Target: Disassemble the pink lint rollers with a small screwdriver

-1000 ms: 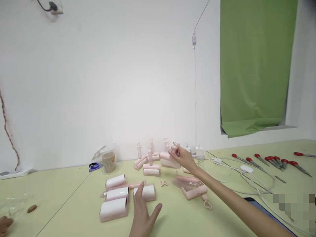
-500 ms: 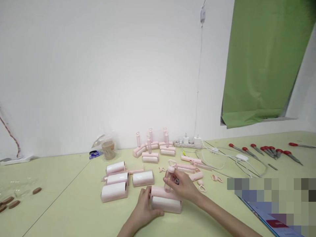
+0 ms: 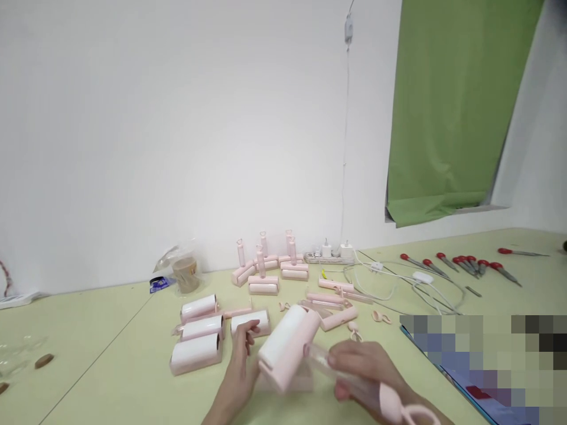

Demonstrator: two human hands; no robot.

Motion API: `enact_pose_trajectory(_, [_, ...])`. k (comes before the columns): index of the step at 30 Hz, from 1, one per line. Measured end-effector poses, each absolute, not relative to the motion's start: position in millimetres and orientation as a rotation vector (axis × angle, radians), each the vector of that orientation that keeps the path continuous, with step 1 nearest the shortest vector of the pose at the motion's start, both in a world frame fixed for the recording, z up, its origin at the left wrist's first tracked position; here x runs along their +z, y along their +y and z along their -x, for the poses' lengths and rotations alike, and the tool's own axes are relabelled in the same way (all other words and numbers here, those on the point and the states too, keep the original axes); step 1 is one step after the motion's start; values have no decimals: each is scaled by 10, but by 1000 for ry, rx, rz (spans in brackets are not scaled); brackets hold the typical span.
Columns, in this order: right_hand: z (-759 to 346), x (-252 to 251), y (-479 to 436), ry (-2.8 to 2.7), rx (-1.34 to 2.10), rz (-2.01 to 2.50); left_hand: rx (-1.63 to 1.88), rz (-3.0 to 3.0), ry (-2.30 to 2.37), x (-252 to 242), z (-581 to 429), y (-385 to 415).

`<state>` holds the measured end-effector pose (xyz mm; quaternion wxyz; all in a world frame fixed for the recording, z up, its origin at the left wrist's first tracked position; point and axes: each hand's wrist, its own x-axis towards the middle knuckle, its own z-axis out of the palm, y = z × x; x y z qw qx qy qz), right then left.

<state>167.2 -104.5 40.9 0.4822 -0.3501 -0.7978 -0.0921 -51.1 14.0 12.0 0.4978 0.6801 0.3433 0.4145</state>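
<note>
A pink lint roller head (image 3: 290, 348) with a white roll is tilted above the table near the front middle. Its clear pink handle (image 3: 363, 386), with a loop at the end, meets the head's side and points to the lower right. My right hand (image 3: 370, 366) is closed round this handle. At the head's left end is my left hand (image 3: 239, 366), fingers raised and apart; whether its palm touches the head I cannot tell. Behind it lies another white roll head (image 3: 261, 321). Several more white roll heads (image 3: 197, 354) lie to the left.
Assembled lint rollers (image 3: 263, 284) with upright handles stand by the wall. Loose pink handle parts (image 3: 339, 317) lie right of middle. Farther right are a power strip (image 3: 330, 258), white cables (image 3: 423, 277) and red-ended tools (image 3: 469, 265). A bagged cup (image 3: 186, 274) stands back left.
The handle was upright over the roller head; now the head is lifted and tilted, with the handle swung to the lower right. My left hand has loosened its hold on the head.
</note>
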Motion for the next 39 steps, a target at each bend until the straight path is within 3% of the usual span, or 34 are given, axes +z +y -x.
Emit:
enact_pose_trajectory(6, [-1754,424,-928,-2286,-407,1047,690,-1234,693,399,283,41])
enact_pose_trajectory(9, [-1975,587,-766,-1932,-316,1277,745,-1367,788,406,207,18])
enact_pose_trajectory(13, [-2081,682,-752,-1452,-6,1305,826,-1565,834,254,95,-53])
enact_pose_trajectory(19, [-1608,394,-1031,-1599,423,1071,925,-1661,889,129,77,-163])
enact_pose_trajectory(24, [-1445,418,-1147,-1832,193,1121,909,-1731,869,127,85,-180])
enact_pose_trajectory(30, [-1439,546,-1173,-2007,270,1257,893,-1730,838,110,69,-195])
enact_pose_trajectory(39, [-1416,206,-1197,-2003,52,1113,862,-1822,923,153,-42,-246])
